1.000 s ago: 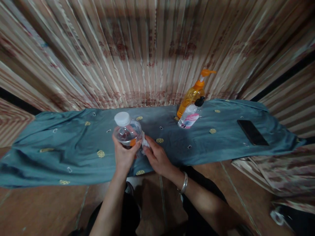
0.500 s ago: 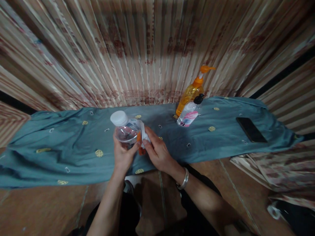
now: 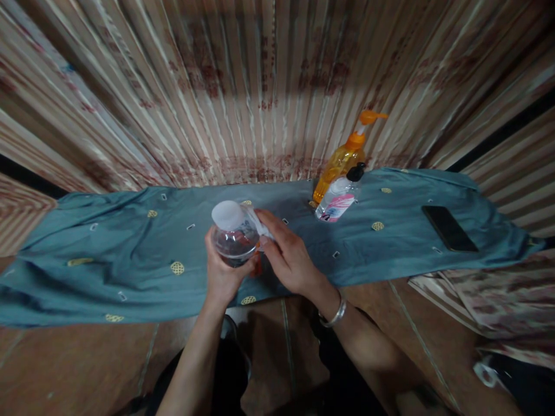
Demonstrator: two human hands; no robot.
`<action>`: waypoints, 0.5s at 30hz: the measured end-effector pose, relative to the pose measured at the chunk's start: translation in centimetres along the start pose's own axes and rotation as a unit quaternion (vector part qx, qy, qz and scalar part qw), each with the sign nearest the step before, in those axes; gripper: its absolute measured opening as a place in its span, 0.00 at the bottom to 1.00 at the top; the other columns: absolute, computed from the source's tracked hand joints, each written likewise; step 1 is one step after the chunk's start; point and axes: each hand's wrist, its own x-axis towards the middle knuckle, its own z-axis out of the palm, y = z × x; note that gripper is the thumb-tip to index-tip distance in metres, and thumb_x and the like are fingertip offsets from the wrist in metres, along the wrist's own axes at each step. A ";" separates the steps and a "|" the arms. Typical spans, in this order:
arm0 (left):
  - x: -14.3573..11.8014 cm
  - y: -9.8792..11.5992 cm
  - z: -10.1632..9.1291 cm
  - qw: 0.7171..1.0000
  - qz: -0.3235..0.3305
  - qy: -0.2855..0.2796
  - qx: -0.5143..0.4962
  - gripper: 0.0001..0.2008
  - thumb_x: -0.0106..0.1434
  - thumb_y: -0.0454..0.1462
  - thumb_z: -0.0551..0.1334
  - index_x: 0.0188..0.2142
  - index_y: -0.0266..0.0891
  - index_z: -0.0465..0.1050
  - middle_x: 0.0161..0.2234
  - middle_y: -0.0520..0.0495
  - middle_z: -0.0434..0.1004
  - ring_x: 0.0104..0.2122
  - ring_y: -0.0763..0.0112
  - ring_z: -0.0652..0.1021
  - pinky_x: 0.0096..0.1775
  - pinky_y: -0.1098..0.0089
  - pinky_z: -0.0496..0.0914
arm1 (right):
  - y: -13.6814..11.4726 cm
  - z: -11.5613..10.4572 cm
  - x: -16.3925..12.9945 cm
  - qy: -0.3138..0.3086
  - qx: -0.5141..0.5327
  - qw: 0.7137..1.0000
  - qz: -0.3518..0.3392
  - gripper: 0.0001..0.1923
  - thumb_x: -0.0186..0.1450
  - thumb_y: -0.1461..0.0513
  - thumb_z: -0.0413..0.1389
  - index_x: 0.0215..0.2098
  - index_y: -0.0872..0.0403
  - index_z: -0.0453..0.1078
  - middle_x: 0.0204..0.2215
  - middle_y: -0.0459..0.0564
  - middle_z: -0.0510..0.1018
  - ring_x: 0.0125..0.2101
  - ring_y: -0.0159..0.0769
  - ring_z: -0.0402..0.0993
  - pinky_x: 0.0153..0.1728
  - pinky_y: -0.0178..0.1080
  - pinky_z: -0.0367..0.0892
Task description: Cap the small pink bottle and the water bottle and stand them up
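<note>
My left hand (image 3: 226, 274) is wrapped round a clear plastic bottle (image 3: 236, 244) with a white cap (image 3: 228, 215), held upright above the cloth-covered surface. Part of an orange label or object (image 3: 258, 264) shows low on the bottle's right side, mostly hidden behind the fingers. Pinched in my right hand (image 3: 291, 254) is a white tissue or thin cloth (image 3: 261, 224), pressed against the right side of the bottle near its shoulder. A silver bangle is on my right wrist. The lower part of the bottle is hidden by my left hand.
A teal patterned cloth (image 3: 130, 242) covers the long narrow surface. Right of my hands stand an amber pump bottle (image 3: 338, 169) and, before it, a clear bottle with a black top (image 3: 337, 199). A black phone (image 3: 449, 229) lies farther right. A pleated curtain (image 3: 243, 92) hangs behind.
The bottle has turned more upright and shifted slightly right, covering more of the orange part. My right hand has moved up and right along its side with the white tissue or cloth.
</note>
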 end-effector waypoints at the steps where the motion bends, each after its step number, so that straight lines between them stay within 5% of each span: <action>1: 0.0 0.0 0.0 1.000 0.004 0.009 0.005 0.46 0.38 0.42 0.79 0.57 0.44 0.63 0.50 0.43 0.75 0.48 0.56 0.79 0.55 0.55 0.71 | -0.4 0.2 -0.2 0.002 -0.020 1.000 -0.017 0.27 0.76 0.60 0.44 0.72 0.47 0.53 0.68 0.55 0.67 0.68 0.40 0.60 0.68 0.50 0.59; 7: 0.1 -0.1 -0.2 0.997 0.026 0.071 0.029 0.53 0.39 0.45 0.79 0.62 0.44 0.56 0.61 0.38 0.65 0.61 0.49 0.70 0.65 0.50 0.60 | -2.1 2.2 -1.4 -0.016 -0.118 0.990 -0.075 0.30 0.75 0.64 0.45 0.74 0.49 0.50 0.71 0.56 0.60 0.73 0.46 0.48 0.70 0.55 0.56; 15: -0.4 0.3 -0.5 0.999 0.014 -0.020 -0.023 0.47 0.49 0.48 0.75 0.63 0.46 0.55 0.60 0.38 0.67 0.57 0.53 0.75 0.57 0.55 0.70 | -0.3 1.1 -0.3 0.019 -0.057 0.998 -0.036 0.29 0.77 0.61 0.42 0.74 0.46 0.49 0.70 0.54 0.62 0.70 0.40 0.56 0.70 0.51 0.57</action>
